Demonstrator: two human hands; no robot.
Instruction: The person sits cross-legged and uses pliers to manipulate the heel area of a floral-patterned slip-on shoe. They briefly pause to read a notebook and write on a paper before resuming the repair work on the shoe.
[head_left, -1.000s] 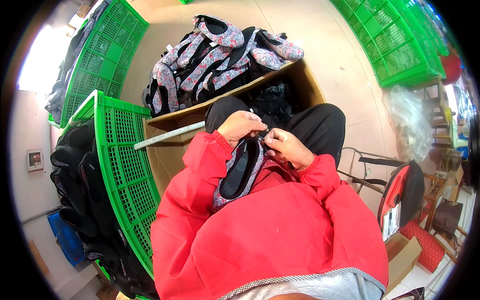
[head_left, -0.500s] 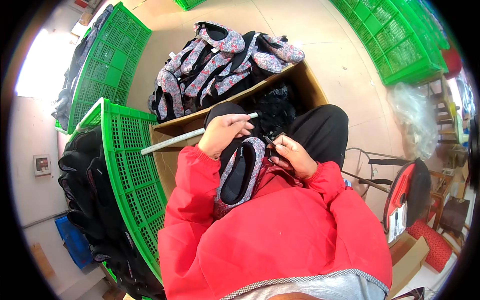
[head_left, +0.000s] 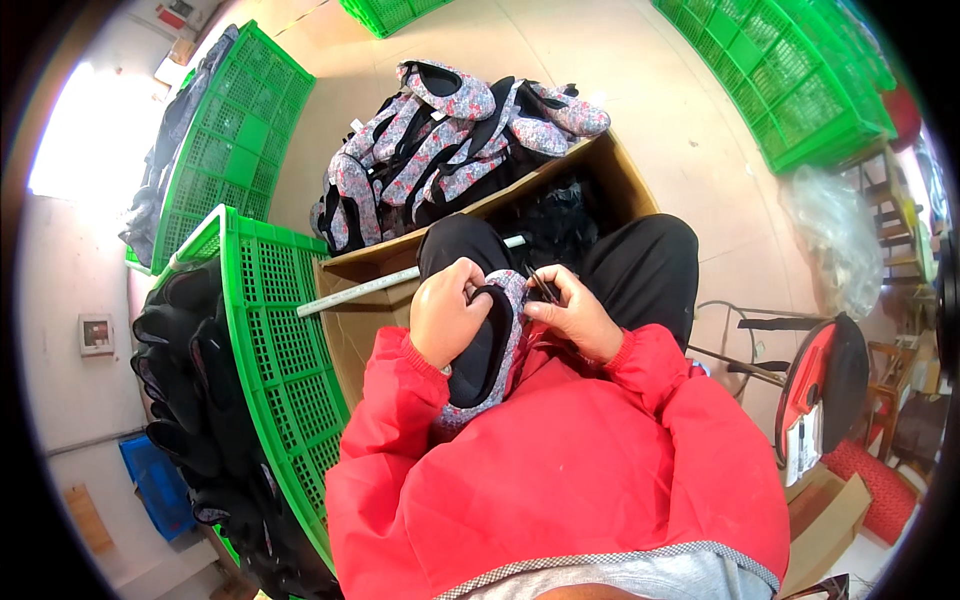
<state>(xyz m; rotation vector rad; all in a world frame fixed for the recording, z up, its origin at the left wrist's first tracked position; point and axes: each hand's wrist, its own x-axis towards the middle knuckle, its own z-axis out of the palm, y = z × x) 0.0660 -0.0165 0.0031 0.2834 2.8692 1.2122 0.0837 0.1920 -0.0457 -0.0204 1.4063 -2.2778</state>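
Note:
A slipper-like shoe (head_left: pixel 483 368) with a floral grey-and-red outside and black lining lies in my lap, its opening facing up. My left hand (head_left: pixel 449 311) pinches the shoe's edge near its far end, the fingertips partly curled out of sight. Close by on the right, my right hand (head_left: pixel 578 316) grips small dark thread snips (head_left: pixel 541 284), whose thin points reach toward the shoe's rim. Whether the blades touch the shoe I cannot tell.
Ahead stands a cardboard box (head_left: pixel 632 180) with black scraps (head_left: pixel 562 215) inside and a pale rod (head_left: pixel 360 291) across it. Beyond lies a pile of floral shoes (head_left: pixel 440 150). Green crates (head_left: pixel 285 330) with black shoes (head_left: pixel 185 370) flank my left; another crate (head_left: pixel 775 85) is far right.
My left hand has come down from above the rod and taken hold of the shoe's edge. My right hand, still with the snips, has shifted slightly up beside the shoe's rim.

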